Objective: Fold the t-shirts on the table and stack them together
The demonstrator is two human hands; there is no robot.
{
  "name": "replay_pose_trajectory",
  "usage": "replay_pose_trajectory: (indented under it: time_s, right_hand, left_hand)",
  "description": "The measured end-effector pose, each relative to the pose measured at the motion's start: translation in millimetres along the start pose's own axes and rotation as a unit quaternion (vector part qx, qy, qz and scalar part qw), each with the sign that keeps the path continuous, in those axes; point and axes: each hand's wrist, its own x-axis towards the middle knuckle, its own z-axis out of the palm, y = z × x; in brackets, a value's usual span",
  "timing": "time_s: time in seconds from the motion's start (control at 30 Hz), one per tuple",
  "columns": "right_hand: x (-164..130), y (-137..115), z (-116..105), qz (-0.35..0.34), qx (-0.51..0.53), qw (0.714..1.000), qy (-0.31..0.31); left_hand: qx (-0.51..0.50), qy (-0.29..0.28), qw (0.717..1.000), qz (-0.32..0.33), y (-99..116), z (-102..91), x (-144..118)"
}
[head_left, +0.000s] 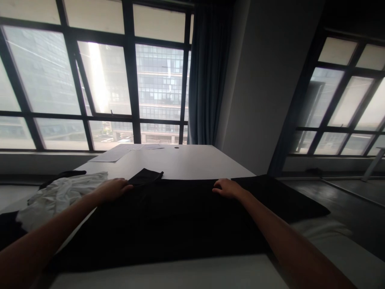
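Observation:
A black garment lies spread across the white table in front of me. My left hand is at its far left edge, beside a folded-up black flap, with the fingers closed on the cloth. At the far edge to the right, my right hand pinches the fabric between thumb and curled fingers. Beyond that hand, a wide black section stretches out to the right. The cloth is too dark to show its exact kind.
A crumpled white cloth pile sits left of my left forearm. Paper sheets lie at the table's far left, near a round cable hole. Pale fabric is at right. Windows and a blue curtain stand behind.

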Motion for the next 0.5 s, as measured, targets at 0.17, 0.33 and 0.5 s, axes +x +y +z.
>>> replay_pose_trajectory:
  time_s: [0.17, 0.33, 0.5]
  right_hand:
    - [35.8, 18.7, 21.1, 0.021, 0.013, 0.999, 0.044]
    - [49.1, 24.8, 47.8, 0.022, 0.016, 0.997, 0.078]
    - [54.0, 24.0, 63.5, 0.033, 0.002, 0.993, 0.113]
  left_hand:
    - [0.037, 0.003, 0.999, -0.035, 6.4, 8.8, 72.3]
    - [0.048, 0.001, 0.999, -0.011, 10.9, 22.1, 135.6]
    - [0.053, -0.026, 0.998, 0.021, 17.2, 30.9, 175.2]
